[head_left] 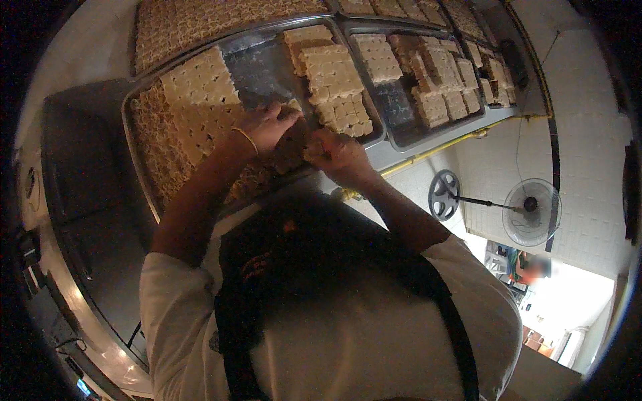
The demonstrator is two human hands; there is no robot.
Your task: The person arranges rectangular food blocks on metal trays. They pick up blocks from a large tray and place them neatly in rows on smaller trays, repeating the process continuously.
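Note:
Both my hands are over a metal tray (127, 110) of pale, flat baked pieces. The fingers of my left hand (266, 127) are closed on a small pale piece (291, 107) above the tray's bare part. Near the tray's front edge is my right hand (338, 157), its fingers curled in; what they hold is hidden. On the tray's left lies a pale scored slab (200, 93) on a rough brown crumbly layer (157, 117). To the right of my left hand, pale scored blocks (334, 73) are stacked in overlapping layers.
A second tray (394, 100) to the right carries more stacked blocks (441, 73). Behind stands a tray full of brown pieces (221, 20). A yellow pipe (435, 155) runs along the table's front. A fan (531, 204) stands at the right, and a person (528, 267) is far off.

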